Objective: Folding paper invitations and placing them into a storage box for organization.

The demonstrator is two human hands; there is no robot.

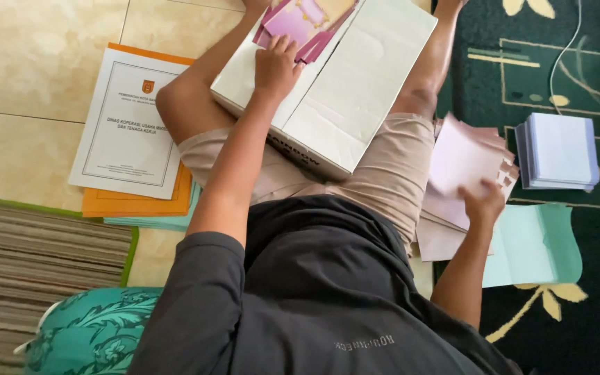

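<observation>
I sit on the floor with a white cardboard box (pixel 355 83) resting on my legs. My left hand (pixel 276 66) lies on the box's edge, fingers on a purple and pink folded card piece (pixel 296 24) inside it. My right hand (pixel 484 201) presses down on a loose pile of pale pink paper sheets (pixel 460 167) on the carpet beside my right thigh, fingers spread over the top sheet's notched edge. Neither hand lifts anything.
A neat stack of lilac sheets (pixel 560 149) and a mint green sheet (pixel 539 243) lie on the dark green carpet (pixel 592 305) at right. On the tile at left lie a white printed document over an orange folder (pixel 133 201), a striped mat (pixel 29 264) and a teal cushion (pixel 92 330).
</observation>
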